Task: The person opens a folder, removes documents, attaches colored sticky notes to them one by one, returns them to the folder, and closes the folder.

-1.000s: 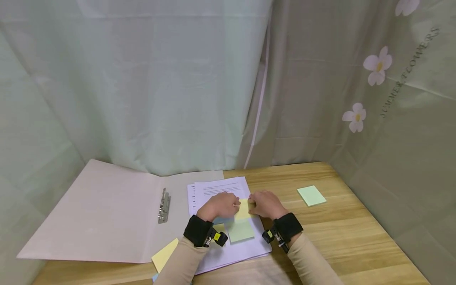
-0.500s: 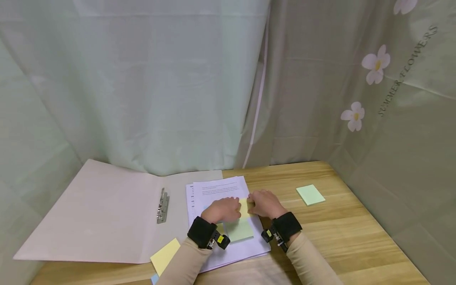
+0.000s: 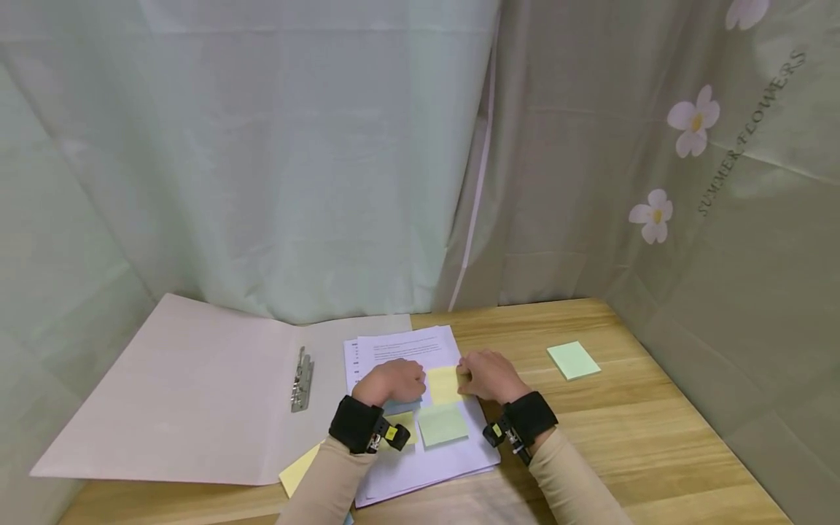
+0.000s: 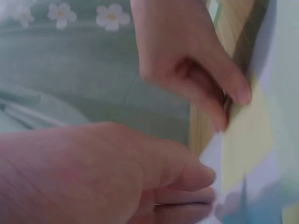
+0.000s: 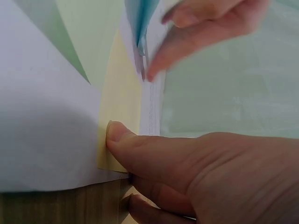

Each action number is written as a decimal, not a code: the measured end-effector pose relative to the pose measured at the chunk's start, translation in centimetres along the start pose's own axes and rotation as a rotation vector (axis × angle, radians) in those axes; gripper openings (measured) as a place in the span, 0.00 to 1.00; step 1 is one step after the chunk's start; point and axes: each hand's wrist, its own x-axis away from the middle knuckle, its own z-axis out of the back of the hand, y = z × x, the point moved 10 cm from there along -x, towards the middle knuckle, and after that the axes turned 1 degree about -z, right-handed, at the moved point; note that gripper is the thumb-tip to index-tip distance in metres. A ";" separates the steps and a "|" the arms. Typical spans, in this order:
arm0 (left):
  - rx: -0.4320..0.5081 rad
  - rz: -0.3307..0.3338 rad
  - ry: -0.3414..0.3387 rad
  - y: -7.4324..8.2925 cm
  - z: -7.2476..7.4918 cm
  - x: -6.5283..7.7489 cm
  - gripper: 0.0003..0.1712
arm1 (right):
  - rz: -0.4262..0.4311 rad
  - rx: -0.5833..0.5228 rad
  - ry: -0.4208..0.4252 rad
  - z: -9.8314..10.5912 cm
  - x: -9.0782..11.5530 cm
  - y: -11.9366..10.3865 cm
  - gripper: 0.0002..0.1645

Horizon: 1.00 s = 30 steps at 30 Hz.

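Notepaper (image 3: 443, 386), plain pale yellow, sits pinched by the right grip (image 3: 491, 375), the left grip (image 3: 392, 382) seemingly loose.

the head camera looks forward and down; both close wrist views share the yellow note (image 3: 442, 385).

One note (image 3: 442, 386) is yellow, the folder (image 3: 177, 394) pink, the curtain (image 3: 735, 277) flowered.
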 end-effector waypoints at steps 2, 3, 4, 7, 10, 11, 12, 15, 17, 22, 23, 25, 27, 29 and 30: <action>-0.002 -0.040 0.032 0.5 -0.5 -0.8 0.15 | 0.034 -0.001 0.017 -0.7 -0.5 0.9 0.23; 0.003 -0.062 0.041 0.8 -0.9 -1.3 0.17 | 0.059 0.005 0.032 -1.2 -0.8 1.5 0.26; 0.000 -0.089 0.046 1.2 -1.2 -1.8 0.21 | 0.067 0.008 0.038 -1.7 -1.2 2.2 0.27; 0.001 -0.131 0.020 2.3 -2.4 -2.8 0.26 | 0.096 0.044 0.048 -3.1 -2.2 3.7 0.26; -0.033 -0.145 0.009 2.2 -3.9 -3.8 0.25 | 0.077 0.055 0.018 -3.6 -2.8 4.1 0.24; -0.041 -0.137 0.006 2.1 -4.2 -4.0 0.23 | 0.074 0.060 0.012 -3.7 -2.9 4.3 0.26; -0.039 -0.123 0.000 1.9 -4.5 -4.2 0.21 | 0.068 0.060 0.008 -3.7 -2.9 4.2 0.27; -0.050 -0.082 0.004 1.2 -4.8 -4.5 0.16 | 0.064 0.070 0.011 -4.0 -3.1 4.4 0.31; -0.040 -0.047 0.001 0.5 -4.8 -4.7 0.15 | 0.083 0.076 0.020 -4.2 -3.1 4.5 0.32; -0.048 0.051 0.027 -1.9 -4.1 -4.5 0.16 | 0.090 0.037 0.011 -3.1 -2.5 3.3 0.31; -0.052 0.063 0.031 -2.2 -3.8 -4.3 0.15 | 0.091 0.033 0.013 -3.0 -2.4 3.2 0.31; -0.026 0.075 0.031 -2.8 -3.5 -4.0 0.14 | 0.082 0.034 0.015 -3.1 -2.4 3.4 0.31; 0.003 0.075 0.015 -3.2 -3.5 -3.9 0.13 | 0.082 0.040 0.022 -3.5 -2.6 3.8 0.29; 0.026 0.066 -0.001 -3.4 -3.5 -3.8 0.12 | 0.080 0.048 0.026 -3.9 -2.8 4.4 0.27; 0.037 0.061 -0.006 -3.4 -3.5 -3.8 0.12 | 0.075 0.053 0.026 -4.1 -3.0 4.6 0.27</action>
